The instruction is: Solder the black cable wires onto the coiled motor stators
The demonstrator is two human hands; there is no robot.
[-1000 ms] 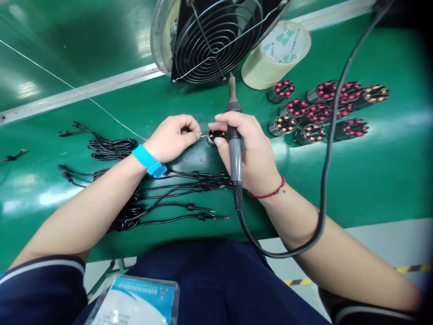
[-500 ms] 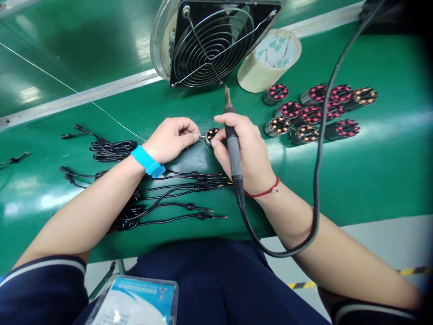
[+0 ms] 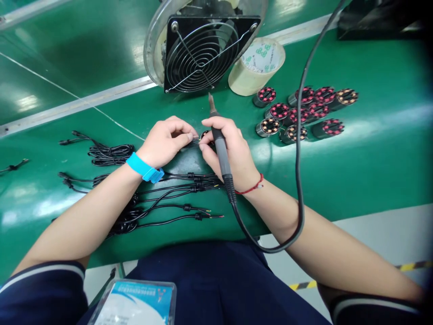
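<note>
My left hand (image 3: 165, 141) pinches thin wire ends (image 3: 195, 137) between thumb and fingertips, with a blue band around the wrist. Just right of them is a small round motor part with copper windings (image 3: 204, 134), mostly covered by my right fingers. My right hand (image 3: 237, 155) grips a soldering iron (image 3: 222, 151), whose tip points up and away toward the fan, touching nothing. The right thumb and fingertip are at the motor part and wires. Whether they pinch a wire or the part is hard to make out.
A fan with a wire guard (image 3: 201, 63) stands behind my hands, beside a wide tape roll (image 3: 250, 76). Several round motor parts (image 3: 297, 116) cluster at right. Bundled black cables (image 3: 111, 154) lie at left and in front. The iron's cord (image 3: 299, 158) loops over my right forearm.
The view has shifted slightly. My right fingertips have moved closer to the left ones and now cover most of the motor part. Both hands keep their grips.
</note>
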